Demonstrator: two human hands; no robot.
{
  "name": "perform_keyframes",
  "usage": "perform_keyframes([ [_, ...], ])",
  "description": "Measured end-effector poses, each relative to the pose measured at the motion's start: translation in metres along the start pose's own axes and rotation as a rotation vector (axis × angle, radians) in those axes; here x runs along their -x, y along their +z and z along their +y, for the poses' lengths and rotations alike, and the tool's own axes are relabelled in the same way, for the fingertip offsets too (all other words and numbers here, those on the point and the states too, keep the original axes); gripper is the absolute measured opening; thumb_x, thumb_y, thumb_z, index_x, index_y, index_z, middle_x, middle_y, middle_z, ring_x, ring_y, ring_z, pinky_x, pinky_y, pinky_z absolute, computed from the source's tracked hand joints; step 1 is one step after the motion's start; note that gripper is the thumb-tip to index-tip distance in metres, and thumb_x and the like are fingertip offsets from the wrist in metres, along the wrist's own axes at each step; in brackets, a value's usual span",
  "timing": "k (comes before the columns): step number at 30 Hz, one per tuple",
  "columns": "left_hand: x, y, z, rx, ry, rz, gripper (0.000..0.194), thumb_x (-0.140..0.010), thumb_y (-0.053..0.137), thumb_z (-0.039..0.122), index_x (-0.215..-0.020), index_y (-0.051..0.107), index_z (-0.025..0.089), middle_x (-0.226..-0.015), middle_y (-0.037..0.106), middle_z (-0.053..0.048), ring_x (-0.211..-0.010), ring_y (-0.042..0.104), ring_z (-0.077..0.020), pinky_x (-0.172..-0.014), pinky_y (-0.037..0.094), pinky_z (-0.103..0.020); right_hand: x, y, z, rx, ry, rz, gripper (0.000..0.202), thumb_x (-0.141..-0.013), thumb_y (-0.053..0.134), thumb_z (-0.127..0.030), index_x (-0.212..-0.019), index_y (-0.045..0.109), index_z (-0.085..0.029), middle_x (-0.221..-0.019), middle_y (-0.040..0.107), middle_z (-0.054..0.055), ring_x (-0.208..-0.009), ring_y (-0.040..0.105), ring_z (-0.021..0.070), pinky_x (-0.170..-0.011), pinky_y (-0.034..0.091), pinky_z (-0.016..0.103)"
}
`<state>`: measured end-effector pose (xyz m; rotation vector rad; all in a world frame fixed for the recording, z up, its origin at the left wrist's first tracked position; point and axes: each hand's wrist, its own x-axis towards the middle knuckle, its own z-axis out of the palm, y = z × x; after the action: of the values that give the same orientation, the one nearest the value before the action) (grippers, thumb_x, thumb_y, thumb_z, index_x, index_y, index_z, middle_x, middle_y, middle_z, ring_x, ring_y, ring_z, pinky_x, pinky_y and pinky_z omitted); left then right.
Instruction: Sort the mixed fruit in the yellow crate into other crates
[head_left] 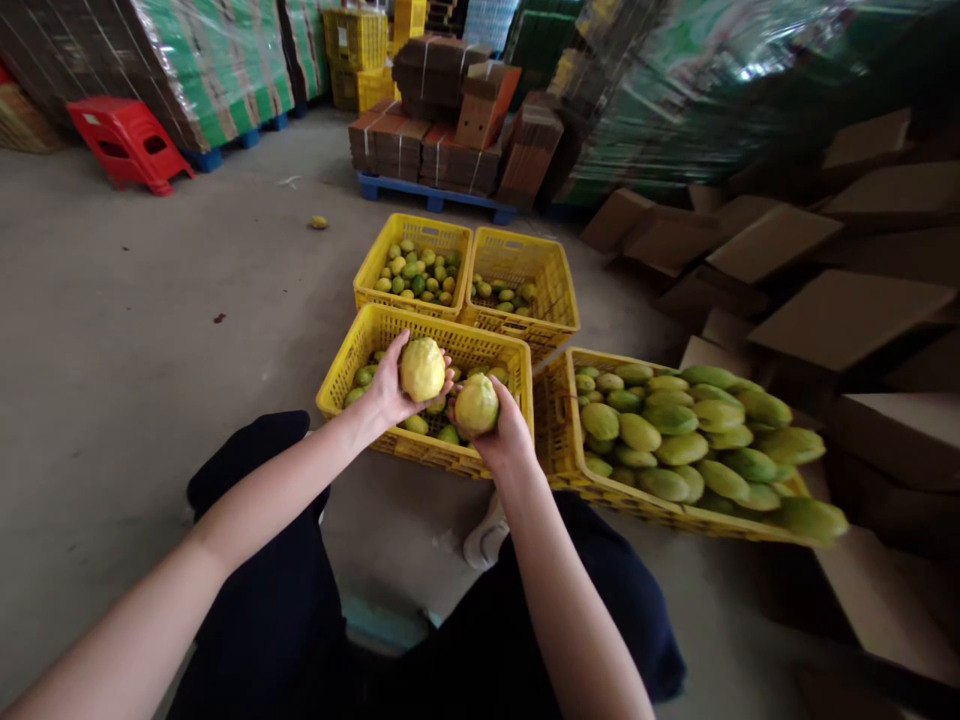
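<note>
My left hand [391, 385] is wrapped round a bumpy, rounded yellow fruit [423, 369] that looks like a citron. My right hand [510, 430] grips a second, yellow-green fruit [476, 404] of the same kind, with a knobbed top end. Both fruits are held close together above the near yellow plastic crate [334, 385]. Inside that crate lie several green and yellow fruits [365, 376], partly hidden by my hands and forearms.
To the right, a yellow crate [559, 440] is heaped with long green-yellow fruits [679, 420]. Two more fruit crates, left [362, 290] and right [568, 290], stand behind. Flattened cartons [847, 290] crowd the right side. A red stool [127, 145] and a loose fruit [319, 222] are on the floor.
</note>
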<state>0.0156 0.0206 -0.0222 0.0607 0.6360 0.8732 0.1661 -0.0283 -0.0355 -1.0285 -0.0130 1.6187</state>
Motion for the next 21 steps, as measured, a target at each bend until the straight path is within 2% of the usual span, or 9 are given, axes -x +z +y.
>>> perform_keyframes([
  [5,0.009,0.004,0.007,-0.028,0.044,0.014,0.032,-0.093,0.056,0.042,-0.104,0.069,0.014,-0.07,0.073,-0.007,-0.056,0.068,-0.0179,-0.048,0.055,-0.025,0.013,0.008,-0.007,-0.016,0.015,0.006,0.021,-0.093,0.061,-0.037,-0.082,0.063,-0.019,-0.061,0.069,0.001,-0.052,0.067,0.0164,-0.044,0.056,0.024],
  [8,0.01,0.004,0.009,-0.017,0.039,-0.022,0.035,-0.093,0.054,0.04,-0.108,0.07,0.013,-0.071,0.074,-0.008,-0.056,0.069,-0.0181,-0.049,0.056,-0.025,0.016,0.01,-0.007,0.016,-0.002,-0.054,0.015,-0.086,0.069,-0.031,-0.08,0.062,-0.019,-0.06,0.069,0.002,-0.049,0.065,0.0158,-0.038,0.05,0.021],
  [10,0.008,0.003,0.008,-0.004,0.063,-0.022,0.035,-0.093,0.05,0.034,-0.111,0.07,0.012,-0.072,0.075,-0.008,-0.058,0.071,-0.0193,-0.053,0.058,-0.027,0.016,0.01,-0.006,0.008,-0.013,-0.074,0.013,-0.085,0.068,-0.028,-0.079,0.062,-0.019,-0.06,0.068,0.002,-0.048,0.064,0.016,-0.04,0.052,0.022],
  [14,-0.002,-0.003,0.004,-0.02,0.032,0.114,0.039,-0.094,0.039,0.021,-0.117,0.068,0.011,-0.071,0.075,-0.009,-0.057,0.071,-0.0205,-0.054,0.058,-0.028,0.009,0.008,-0.003,-0.063,-0.047,-0.016,0.012,-0.089,0.058,-0.022,-0.078,0.063,-0.018,-0.06,0.07,0.002,-0.051,0.068,0.0168,-0.052,0.061,0.028],
  [18,-0.007,-0.007,0.002,-0.049,-0.015,0.3,0.032,-0.096,0.047,0.028,-0.119,0.067,0.018,-0.068,0.072,-0.004,-0.063,0.073,-0.0229,-0.059,0.059,-0.031,0.003,0.004,-0.001,-0.048,0.013,-0.057,0.015,-0.09,0.056,-0.024,-0.085,0.068,-0.017,-0.064,0.073,0.004,-0.057,0.072,0.0197,-0.056,0.064,0.031],
  [19,-0.007,-0.008,0.002,-0.051,-0.004,0.313,0.03,-0.095,0.05,0.03,-0.118,0.067,0.019,-0.068,0.072,-0.004,-0.065,0.073,-0.0233,-0.061,0.06,-0.032,0.002,0.003,-0.001,-0.052,0.019,-0.066,0.015,-0.091,0.056,-0.024,-0.086,0.068,-0.017,-0.065,0.073,0.004,-0.058,0.072,0.0196,-0.057,0.064,0.031],
  [21,-0.005,-0.008,0.003,-0.031,0.02,0.257,0.028,-0.094,0.054,0.033,-0.114,0.068,0.019,-0.072,0.073,-0.005,-0.067,0.073,-0.0228,-0.065,0.061,-0.033,0.004,0.003,-0.001,-0.063,0.027,-0.073,0.018,-0.092,0.057,-0.029,-0.086,0.069,-0.017,-0.065,0.072,0.004,-0.057,0.071,0.019,-0.057,0.064,0.032],
])
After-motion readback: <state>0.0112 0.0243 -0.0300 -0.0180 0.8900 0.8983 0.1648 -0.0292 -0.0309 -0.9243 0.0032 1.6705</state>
